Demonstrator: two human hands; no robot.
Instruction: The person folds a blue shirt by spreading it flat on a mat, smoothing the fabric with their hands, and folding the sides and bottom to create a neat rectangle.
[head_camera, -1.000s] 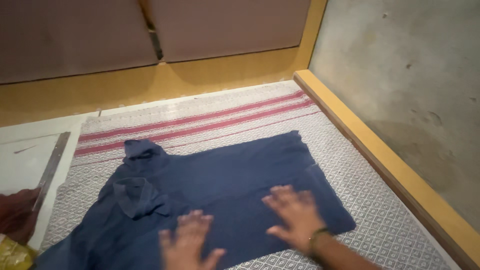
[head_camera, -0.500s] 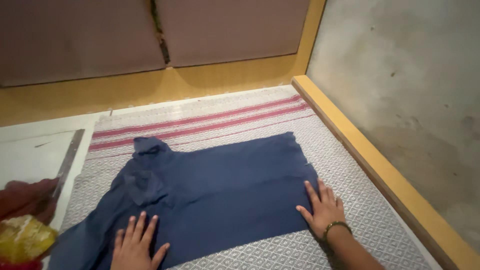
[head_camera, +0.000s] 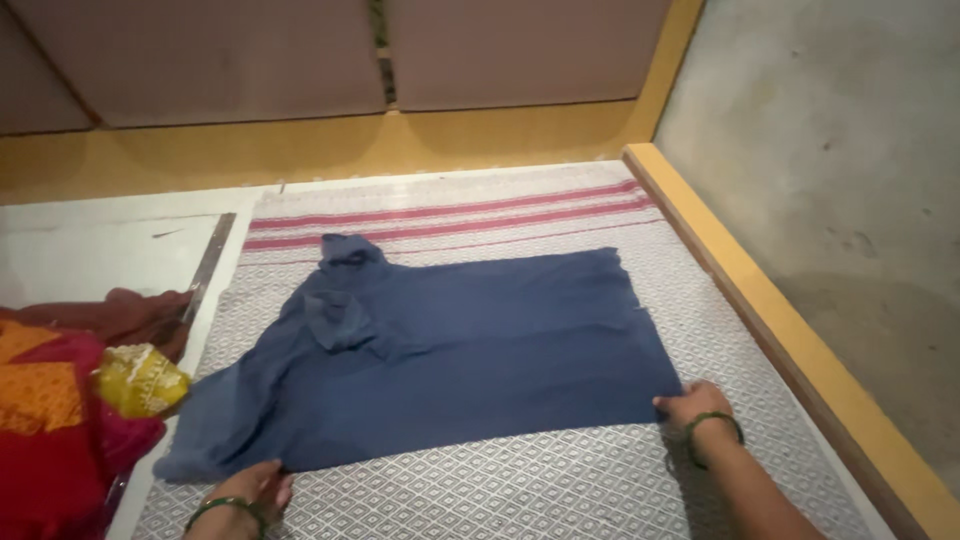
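Shirt (head_camera: 470, 350) looks mostly flattened already: the dark blue body lies smooth across the middle of the patterned mat (head_camera: 560, 480), though collar and sleeve at 9 o'clock are still bunched. Left hand (head_camera: 245, 490) sits at 7 o'clock, fingers curled on the lower hem corner; right hand (head_camera: 695, 405) at 4 o'clock pinches the other corner. Half a second back both palms were pressing flat on the cloth; now they've slid out to the edges.

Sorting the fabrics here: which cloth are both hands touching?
The dark blue shirt, lying flat on the patterned mat; left hand and right hand hold its near corners. The red-orange cloth lies untouched.
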